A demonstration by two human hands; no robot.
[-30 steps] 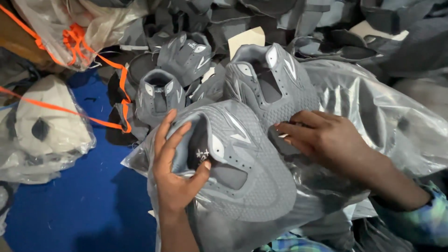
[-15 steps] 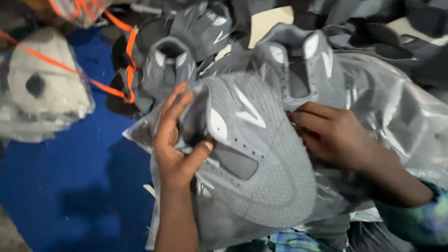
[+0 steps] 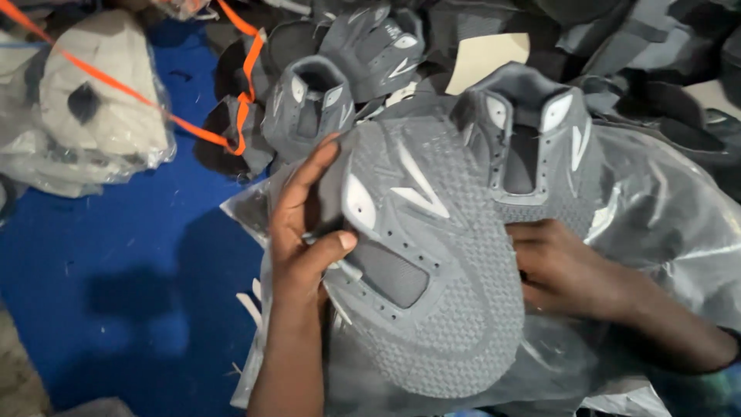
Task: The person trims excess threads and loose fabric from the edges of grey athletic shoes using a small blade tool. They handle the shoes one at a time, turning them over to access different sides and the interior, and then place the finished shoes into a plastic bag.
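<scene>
Pinching the left edge of a grey knit shoe upper (image 3: 432, 255), the left hand (image 3: 305, 232) has its thumb pressed on the top face beside the lace opening and its fingers curled up behind the edge, so its grip is clamped on the upper. That hold seems meant to keep the flat piece lifted and tilted toward the camera, with its white trim patches in plain sight. The upper sits in the near middle of the scene, heel end far and broad toe end near, over a crinkled clear plastic sheet (image 3: 664, 224).

At the far left lies a pale bundle in a plastic bag (image 3: 100, 100), crossed by an orange strap (image 3: 193, 123) that runs up toward the far edge; it rests on the blue floor covering (image 3: 131, 286), well apart from the hands. Right of the strap, more grey uppers (image 3: 309, 100) are heaped at the far side, likely stock of the same kind lying loose.

Further right, a second grey upper (image 3: 532, 139) lies just behind the held one, its tongue opening facing up, partly overlapped by it. The right hand (image 3: 567, 270) lies just beside the right edge of the held upper, knuckles up, fingertips tucked under or against that edge; whether it grips the piece or merely steadies it from beneath I cannot tell. A patterned sleeve (image 3: 714, 378) shows at the near right corner. Dark cut pieces (image 3: 664, 46) fill the far right.
</scene>
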